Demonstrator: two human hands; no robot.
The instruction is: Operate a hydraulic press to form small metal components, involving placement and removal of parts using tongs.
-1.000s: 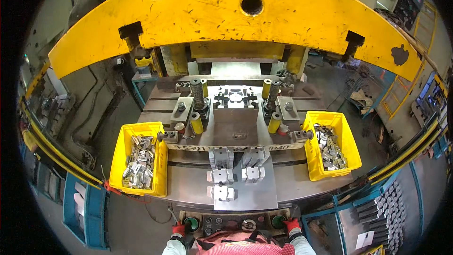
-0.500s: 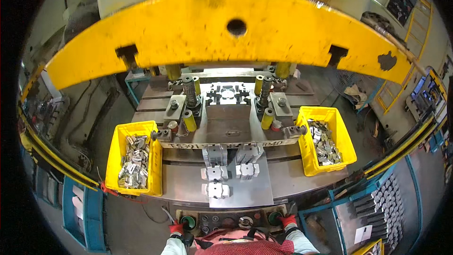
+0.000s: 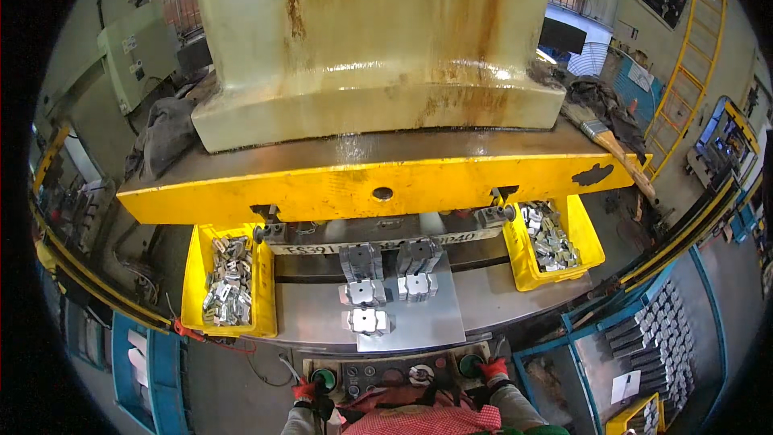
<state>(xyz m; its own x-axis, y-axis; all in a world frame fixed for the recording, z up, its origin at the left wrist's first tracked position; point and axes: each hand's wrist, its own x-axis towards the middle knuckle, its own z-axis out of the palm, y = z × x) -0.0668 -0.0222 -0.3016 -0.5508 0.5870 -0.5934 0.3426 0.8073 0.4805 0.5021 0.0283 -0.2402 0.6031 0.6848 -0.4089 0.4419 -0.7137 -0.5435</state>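
Left hand [image 3: 304, 391]: red-gloved, beside the round green left button [image 3: 324, 379]; finger spread and contact, cannot tell
Right hand [image 3: 493, 370]: red-gloved, at the round green right button [image 3: 469, 366]; whether wide or narrow, cannot tell
Silver blocky metal parts [image 3: 369, 321]: stacked on the flat grey metal sheet [image 3: 427, 329], between the buttons and the long yellow steel press beam [image 3: 338, 192]
Good handling: both palms square on the buttons, I judge; sleeves and fingers well clear of the beam
Hidden: whatever lies behind the beam; fingertips too small to read
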